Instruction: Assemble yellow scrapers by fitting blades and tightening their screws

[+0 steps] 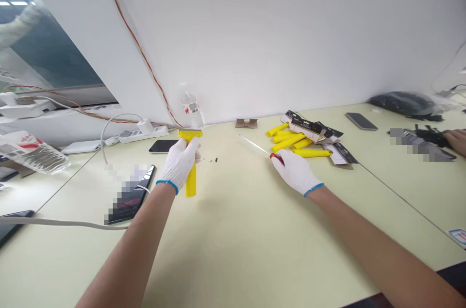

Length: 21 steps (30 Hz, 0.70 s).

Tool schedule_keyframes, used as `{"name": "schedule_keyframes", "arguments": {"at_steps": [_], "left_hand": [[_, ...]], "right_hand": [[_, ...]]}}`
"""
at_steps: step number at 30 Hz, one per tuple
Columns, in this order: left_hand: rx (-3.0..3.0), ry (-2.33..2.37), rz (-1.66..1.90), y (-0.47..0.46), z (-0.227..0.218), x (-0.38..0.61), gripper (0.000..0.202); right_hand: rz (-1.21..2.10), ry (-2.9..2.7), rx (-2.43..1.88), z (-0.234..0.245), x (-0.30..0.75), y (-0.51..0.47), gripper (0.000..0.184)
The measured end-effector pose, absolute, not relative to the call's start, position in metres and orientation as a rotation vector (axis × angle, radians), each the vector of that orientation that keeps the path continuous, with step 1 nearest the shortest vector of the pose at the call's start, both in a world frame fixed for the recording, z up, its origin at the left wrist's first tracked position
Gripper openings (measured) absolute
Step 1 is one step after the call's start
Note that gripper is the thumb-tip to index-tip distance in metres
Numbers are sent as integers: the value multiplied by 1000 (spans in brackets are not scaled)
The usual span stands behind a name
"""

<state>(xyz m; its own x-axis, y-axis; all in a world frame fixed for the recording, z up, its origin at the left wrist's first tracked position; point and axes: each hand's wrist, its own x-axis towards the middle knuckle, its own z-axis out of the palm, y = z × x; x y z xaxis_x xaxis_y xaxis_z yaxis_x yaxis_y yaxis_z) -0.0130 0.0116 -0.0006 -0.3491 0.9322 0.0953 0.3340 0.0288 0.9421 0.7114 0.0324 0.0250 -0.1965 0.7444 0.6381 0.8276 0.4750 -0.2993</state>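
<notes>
My left hand (181,160), in a white knit glove with a blue cuff, is closed around a yellow scraper (191,184). The scraper's wide head points away from me and its handle sticks out below my fingers. My right hand (294,170), gloved the same way, grips the red handle of a screwdriver (255,144), whose long metal shaft points to the upper left. Beyond my right hand lies a pile of several yellow scraper handles (287,142) with black and white card packaging (307,129). Small dark and white bits (216,159) lie between my hands.
A water bottle (191,106) stands against the wall, another bottle (32,153) lies at left. Phones (165,146), a power strip (143,133) and cables occupy the left. A brown cardboard piece (246,123) sits at the back; another person's hand (457,141) is at far right.
</notes>
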Motion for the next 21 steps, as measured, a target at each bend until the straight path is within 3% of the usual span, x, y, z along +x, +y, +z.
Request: {"name": "schedule_keyframes", "arguments": {"at_steps": [4,9,15,18,21], "left_hand": [[1296,1702,1289,14,0,-17,37],[1354,1697,1246,16,1,-22,37],[1505,1744,1157,14,7,-32,30],[1734,1851,1064,11,10,-33,47],[1959,1856,988,6,14,-28,63]], "right_hand": [[-146,-1870,-1391,13,723,38,64],[26,-1888,-1274,35,705,29,55],[447,-1935,-1289,14,449,-5,54],[513,-1994,-1267,-16,313,-6,33],[643,-1988,-1352,-18,239,2,37]]}}
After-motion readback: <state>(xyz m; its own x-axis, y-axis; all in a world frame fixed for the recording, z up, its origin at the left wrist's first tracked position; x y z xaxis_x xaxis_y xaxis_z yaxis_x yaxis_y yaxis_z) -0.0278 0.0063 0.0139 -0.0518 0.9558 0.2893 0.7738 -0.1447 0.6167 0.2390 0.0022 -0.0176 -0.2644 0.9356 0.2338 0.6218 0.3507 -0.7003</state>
